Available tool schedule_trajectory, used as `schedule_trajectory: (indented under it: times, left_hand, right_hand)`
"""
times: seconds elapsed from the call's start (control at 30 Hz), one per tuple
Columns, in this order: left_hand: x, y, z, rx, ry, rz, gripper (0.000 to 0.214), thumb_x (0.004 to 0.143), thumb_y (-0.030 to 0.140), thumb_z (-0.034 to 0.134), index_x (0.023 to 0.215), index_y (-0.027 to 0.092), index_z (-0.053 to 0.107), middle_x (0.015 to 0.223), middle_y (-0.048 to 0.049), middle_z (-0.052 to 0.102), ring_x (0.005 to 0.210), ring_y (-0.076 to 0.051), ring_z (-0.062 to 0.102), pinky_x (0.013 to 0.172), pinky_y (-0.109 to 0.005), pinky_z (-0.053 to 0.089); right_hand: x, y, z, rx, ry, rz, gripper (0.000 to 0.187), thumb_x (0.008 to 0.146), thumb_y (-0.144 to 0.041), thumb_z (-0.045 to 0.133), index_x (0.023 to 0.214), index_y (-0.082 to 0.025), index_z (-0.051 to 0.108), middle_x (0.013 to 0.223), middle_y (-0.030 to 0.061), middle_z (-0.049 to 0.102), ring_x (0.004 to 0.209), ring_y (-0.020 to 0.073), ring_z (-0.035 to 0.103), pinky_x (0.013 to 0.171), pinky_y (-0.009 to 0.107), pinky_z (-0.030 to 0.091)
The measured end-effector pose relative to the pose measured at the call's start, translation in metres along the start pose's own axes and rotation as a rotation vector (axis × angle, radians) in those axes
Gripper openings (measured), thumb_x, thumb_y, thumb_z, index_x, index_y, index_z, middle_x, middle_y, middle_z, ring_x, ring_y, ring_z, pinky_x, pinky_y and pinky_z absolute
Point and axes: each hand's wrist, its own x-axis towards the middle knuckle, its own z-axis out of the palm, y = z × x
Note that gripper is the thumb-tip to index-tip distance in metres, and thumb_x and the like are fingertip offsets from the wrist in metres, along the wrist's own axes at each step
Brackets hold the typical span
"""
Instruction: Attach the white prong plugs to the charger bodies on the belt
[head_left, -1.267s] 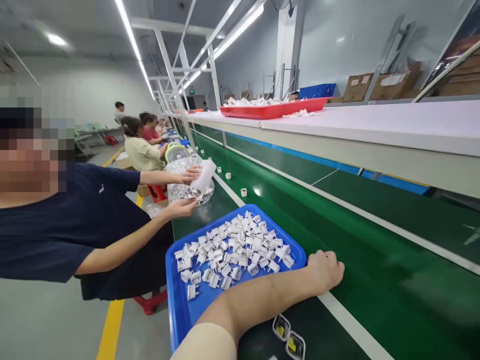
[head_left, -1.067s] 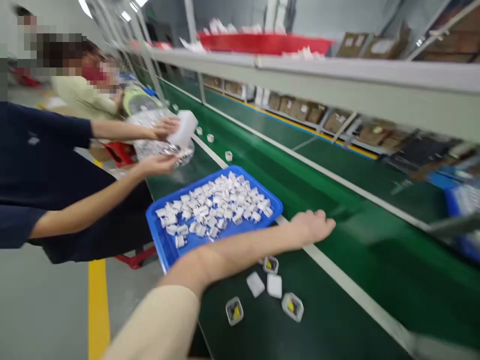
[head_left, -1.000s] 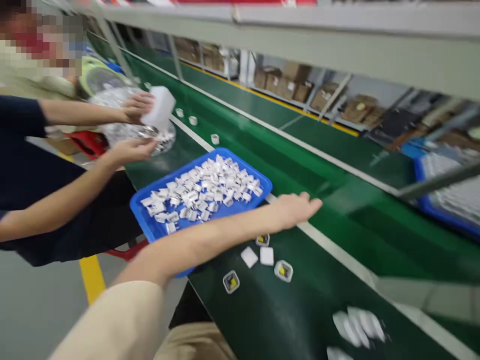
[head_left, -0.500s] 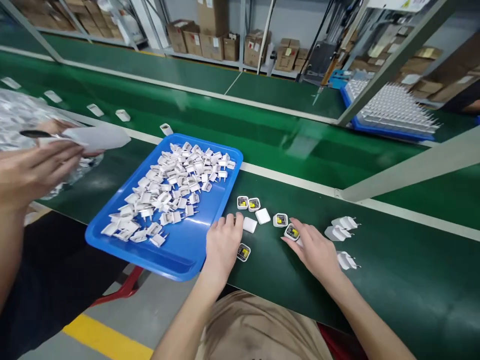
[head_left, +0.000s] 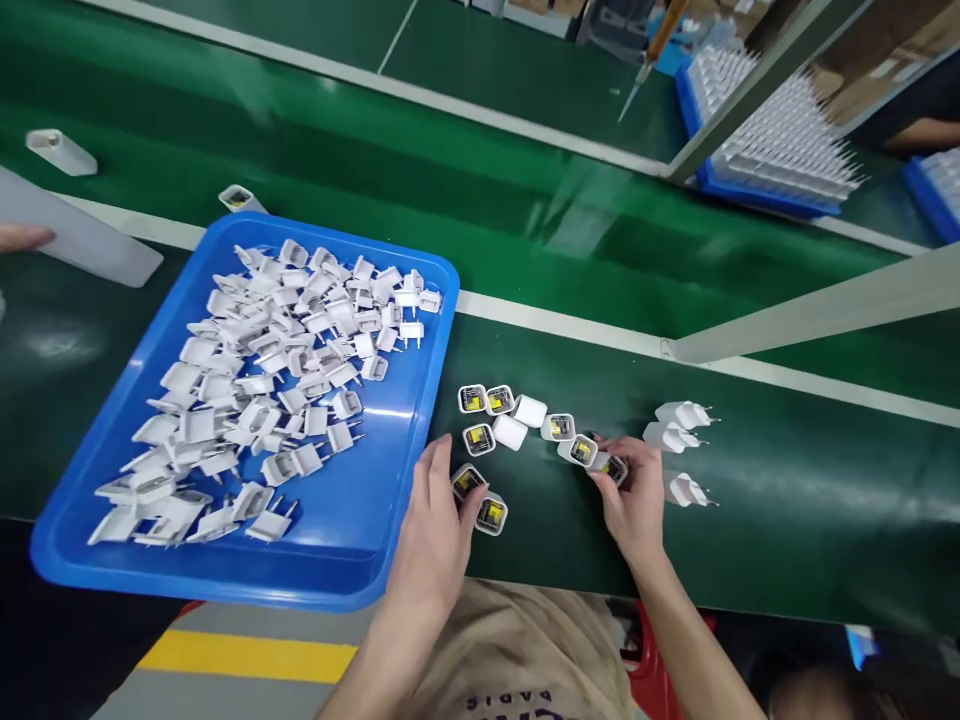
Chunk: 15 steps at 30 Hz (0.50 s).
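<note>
My left hand (head_left: pixel 433 530) is beside the tray, its thumb and fingers closed around a white charger housing (head_left: pixel 466 482) with black and yellow parts inside. Another open housing (head_left: pixel 491 513) touches its near side. My right hand (head_left: pixel 636 490) grips a charger housing (head_left: pixel 616 469) at the end of a short slanting row, against a second housing (head_left: pixel 583 450) and a third one (head_left: pixel 558 427). Between the hands, several more housings stand open end up, such as the upright housing (head_left: pixel 472 398). Two white housings lie with blank faces up, one being the blank housing (head_left: pixel 510 432).
A blue tray (head_left: pixel 337 590) of white plug caps with pins lies left. Three plug pieces (head_left: pixel 686 488) rest right of my right hand. Behind runs a green belt (head_left: pixel 360 170) carrying housings; a metal post (head_left: pixel 810 310) slants at right. A co-worker's hand (head_left: pixel 26 237) shows far left.
The view has shifted toward the tray. My left hand has moved nearer me and closed on a housing. My right hand has moved right and grips another housing at the row's end.
</note>
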Motion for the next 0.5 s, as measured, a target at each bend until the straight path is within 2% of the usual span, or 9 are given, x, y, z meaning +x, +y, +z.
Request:
schedule_trajectory:
  times: [0.1,0.17,0.23,0.3,0.33,0.4,0.5]
  left_hand:
    - [-0.002,-0.004,-0.004,0.080,-0.024,0.027,0.039,0.104,0.032,0.054,0.141,0.023,0.050,0.125,-0.0129,0.069,0.106,-0.028,0.073,0.082,-0.041,0.062]
    - [0.002,-0.001,-0.003,0.117,-0.013,0.047,0.032,0.103,0.031,0.056,0.134,0.022,0.056,0.117,-0.0109,0.072,0.099,-0.026,0.074,0.079,-0.039,0.062]
    - [0.005,0.006,-0.001,0.124,0.014,0.044,0.030,0.103,0.030,0.057,0.131,0.020,0.056,0.118,-0.0112,0.071,0.099,-0.025,0.073,0.079,-0.038,0.061]
    - [0.003,0.013,-0.005,0.101,0.045,0.051,0.032,0.103,0.029,0.056,0.133,0.019,0.055,0.122,-0.0123,0.069,0.102,-0.024,0.072,0.081,-0.036,0.061]
    - [-0.001,0.015,-0.010,0.088,0.061,0.070,0.032,0.103,0.028,0.056,0.135,0.020,0.055,0.123,-0.0126,0.068,0.105,-0.023,0.071,0.084,-0.035,0.060]
    - [-0.011,0.010,-0.028,0.108,0.119,0.128,0.034,0.101,0.023,0.060,0.135,0.022,0.057,0.125,-0.0118,0.066,0.110,-0.022,0.068,0.092,-0.034,0.058]
    - [-0.016,-0.014,-0.065,0.282,0.293,0.085,0.035,0.097,0.021,0.067,0.131,0.024,0.062,0.121,-0.0108,0.066,0.109,-0.024,0.066,0.097,-0.038,0.054]
  right_hand:
    - [-0.001,-0.004,0.006,-0.073,-0.076,-0.027,0.043,0.096,-0.051,0.067,0.126,-0.023,0.054,0.119,0.0129,0.057,0.115,0.0315,0.060,0.098,0.057,0.054]
    - [0.002,-0.008,0.007,-0.062,-0.141,-0.055,0.054,0.096,-0.051,0.066,0.139,-0.023,0.048,0.129,0.0161,0.052,0.127,0.0333,0.054,0.103,0.059,0.051]
    - [0.006,-0.013,0.005,0.005,-0.204,-0.064,0.063,0.098,-0.053,0.062,0.149,-0.023,0.039,0.141,0.0189,0.044,0.136,0.0347,0.047,0.107,0.060,0.049]
    - [0.007,-0.018,-0.002,0.022,-0.206,-0.063,0.068,0.097,-0.055,0.062,0.152,-0.024,0.037,0.148,0.0197,0.039,0.142,0.0369,0.042,0.111,0.064,0.045]
    - [0.006,-0.021,-0.007,0.000,-0.176,-0.055,0.067,0.096,-0.054,0.063,0.152,-0.024,0.039,0.149,0.0193,0.040,0.142,0.0377,0.041,0.113,0.066,0.041]
    - [0.000,-0.026,-0.020,-0.027,-0.028,-0.043,0.060,0.094,-0.048,0.067,0.147,-0.026,0.048,0.144,0.0171,0.046,0.139,0.0384,0.045,0.114,0.069,0.039]
    - [-0.012,-0.031,-0.036,0.084,0.190,-0.030,0.049,0.088,-0.041,0.073,0.134,-0.028,0.062,0.126,0.0126,0.056,0.118,0.0345,0.062,0.102,0.066,0.050]
